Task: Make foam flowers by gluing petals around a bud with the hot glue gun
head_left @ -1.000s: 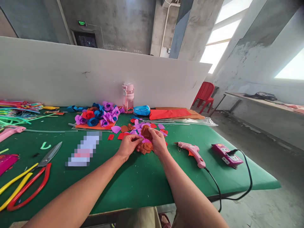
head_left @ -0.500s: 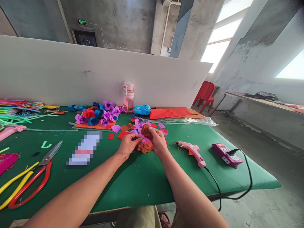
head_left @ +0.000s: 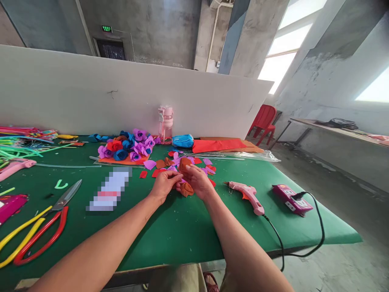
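A curved brown paper petal [head_left: 184, 164] stands up between my two hands above the green table [head_left: 170, 239]. My left hand [head_left: 164, 185] is closed, thumb and forefinger pinching at the petal's lower edge. On the other side my right hand [head_left: 199, 181] has its fingers bent around the same petal, which they partly cover. Just beneath the hands lie more brown petals [head_left: 187, 190]. Loose purple petals [head_left: 149, 164] and red petals [head_left: 143, 174] are scattered behind and beside them.
Finished paper flowers [head_left: 139, 146] are heaped at back left. A pink glue gun [head_left: 247, 194] with a black cord lies right, beside a purple power box [head_left: 291, 198]. Scissors [head_left: 63, 200] lie open at left. A pink bottle [head_left: 165, 123] stands against the white board [head_left: 121, 93].
My right hand's fingers have shifted and straightened somewhat around the brown petal, which has tilted slightly left. My left hand keeps its pinch. The whole view has moved very slightly.
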Tool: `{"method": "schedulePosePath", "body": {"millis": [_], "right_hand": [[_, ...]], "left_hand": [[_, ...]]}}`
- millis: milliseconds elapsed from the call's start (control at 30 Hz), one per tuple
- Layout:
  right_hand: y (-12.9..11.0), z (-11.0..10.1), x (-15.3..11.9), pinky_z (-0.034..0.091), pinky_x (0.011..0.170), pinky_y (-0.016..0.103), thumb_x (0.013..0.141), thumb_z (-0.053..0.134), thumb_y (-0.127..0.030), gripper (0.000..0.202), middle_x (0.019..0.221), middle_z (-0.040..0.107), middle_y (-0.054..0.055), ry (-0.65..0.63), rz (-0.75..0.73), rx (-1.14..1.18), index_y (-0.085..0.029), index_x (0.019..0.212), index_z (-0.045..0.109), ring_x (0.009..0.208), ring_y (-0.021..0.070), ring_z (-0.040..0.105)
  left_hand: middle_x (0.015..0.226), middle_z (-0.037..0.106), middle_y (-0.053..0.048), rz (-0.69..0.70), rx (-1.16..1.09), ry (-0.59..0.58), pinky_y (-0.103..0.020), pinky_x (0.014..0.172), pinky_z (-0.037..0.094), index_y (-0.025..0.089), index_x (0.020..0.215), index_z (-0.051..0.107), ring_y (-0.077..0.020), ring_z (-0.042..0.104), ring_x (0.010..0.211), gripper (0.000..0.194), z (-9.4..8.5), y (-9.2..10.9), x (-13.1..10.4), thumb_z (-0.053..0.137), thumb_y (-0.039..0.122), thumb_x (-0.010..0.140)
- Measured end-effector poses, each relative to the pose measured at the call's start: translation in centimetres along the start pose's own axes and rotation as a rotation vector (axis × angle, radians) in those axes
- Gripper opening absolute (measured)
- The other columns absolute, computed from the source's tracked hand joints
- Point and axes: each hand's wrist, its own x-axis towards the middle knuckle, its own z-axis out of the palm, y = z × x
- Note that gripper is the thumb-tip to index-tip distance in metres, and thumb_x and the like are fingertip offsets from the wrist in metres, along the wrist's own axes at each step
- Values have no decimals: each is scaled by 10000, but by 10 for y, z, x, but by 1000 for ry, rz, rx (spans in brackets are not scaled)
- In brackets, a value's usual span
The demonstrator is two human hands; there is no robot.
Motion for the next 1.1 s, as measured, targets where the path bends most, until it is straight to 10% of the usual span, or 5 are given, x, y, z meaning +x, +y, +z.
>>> {"method": "schedulePosePath", "body": {"millis": [367,533,700,1100], "right_hand": [[13,0,1,484,532,249,580,817,-258,352,789,709,2,-25,-85,-57,-192,890,665,583,122,601],[6,-2,2,519,669,251,540,834,-240,367,794,725,11,53,-126,-84,-179,863,672,701,138,655],[-1,-2,-2,545,642,233,511,853,-204,403,767,725,14,64,26,-75,-168,861,657,632,121,665],[-1,1,-7,567,588,199,559,840,-164,369,736,716,17,-26,147,-74,-166,835,596,589,106,668]], "left_hand": [[533,588,14,-14,-21,-9,-245,467,459,135,643,665,-97,521,441,331,2,-1,-1,811,412,536],[619,632,-7,-48,67,-48,-242,457,428,138,779,694,-115,548,482,377,-6,6,3,806,419,554],[671,647,-4,73,98,101,-220,506,398,142,807,712,-82,508,513,391,-23,6,17,800,432,561],[724,718,-56,38,2,-97,-272,659,439,157,833,763,-151,594,671,405,-21,8,15,820,422,532]]}}
